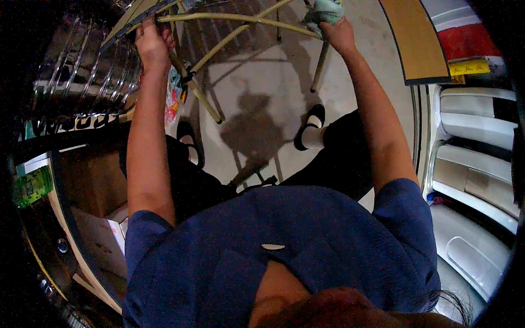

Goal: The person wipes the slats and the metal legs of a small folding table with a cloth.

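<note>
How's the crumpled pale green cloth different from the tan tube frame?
The crumpled pale green cloth is bunched up; the tan tube frame has long, crossing bars. The cloth looks soft, while the frame looks stiff. The cloth is small; the frame is much bigger. Both reach the right hand.

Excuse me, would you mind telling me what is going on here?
A person is handling a tan tubular frame above a grey floor. The right hand holds a bunched, pale green cloth at the right end of a tube. The left hand is at the dark edge of a flat panel; its exact grip is hard to tell.
</note>
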The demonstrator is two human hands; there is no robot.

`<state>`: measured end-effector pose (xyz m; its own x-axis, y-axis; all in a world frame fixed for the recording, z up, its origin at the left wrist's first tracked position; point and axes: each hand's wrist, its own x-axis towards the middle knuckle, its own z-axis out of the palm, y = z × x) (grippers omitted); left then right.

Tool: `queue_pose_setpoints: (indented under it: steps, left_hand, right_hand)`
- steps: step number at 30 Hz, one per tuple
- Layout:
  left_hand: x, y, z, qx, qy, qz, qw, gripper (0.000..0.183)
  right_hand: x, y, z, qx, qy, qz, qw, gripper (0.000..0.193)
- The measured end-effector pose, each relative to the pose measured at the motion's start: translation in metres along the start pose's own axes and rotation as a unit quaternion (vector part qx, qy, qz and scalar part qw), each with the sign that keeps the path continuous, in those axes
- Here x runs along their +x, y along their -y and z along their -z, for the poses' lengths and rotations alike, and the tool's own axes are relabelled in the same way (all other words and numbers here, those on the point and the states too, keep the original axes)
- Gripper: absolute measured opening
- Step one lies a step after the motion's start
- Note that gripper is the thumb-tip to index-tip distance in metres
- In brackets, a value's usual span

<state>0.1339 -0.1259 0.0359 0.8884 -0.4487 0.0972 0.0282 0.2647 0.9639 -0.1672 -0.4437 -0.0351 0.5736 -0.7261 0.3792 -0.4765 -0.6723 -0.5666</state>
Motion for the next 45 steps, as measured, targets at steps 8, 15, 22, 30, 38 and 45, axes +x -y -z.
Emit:
queue_pose_setpoints:
  steps: [8,15,22,30,38,45]
  left_hand:
    - [-0.006,0.002,0.010,-0.016,0.024,-0.018,0.999,0.026]
    - [-0.009,0.004,0.010,0.010,0.009,-0.027,1.000,0.026]
    - [-0.008,0.008,0.020,0.016,0.006,-0.030,0.999,0.027]
    - [-0.012,-0.006,0.005,0.040,-0.017,-0.004,0.999,0.037]
    - [0.020,-0.003,0.011,-0.014,-0.100,0.113,0.988,0.073]
    - [0.014,-0.015,0.003,0.046,-0.065,0.062,0.995,0.071]
  right_hand:
    - [-0.031,0.009,-0.006,0.010,-0.026,-0.051,0.998,0.042]
    - [-0.032,0.003,-0.012,-0.044,-0.036,-0.038,0.998,0.041]
    - [-0.005,0.053,0.010,0.101,-0.187,-0.014,0.977,0.034]
    - [-0.019,-0.006,-0.008,0.102,-0.044,0.102,0.989,0.032]
    - [-0.041,0.002,0.045,0.534,-0.002,-0.276,0.799,0.046]
    - [-0.062,-0.019,0.024,0.340,0.183,-0.284,0.878,0.028]
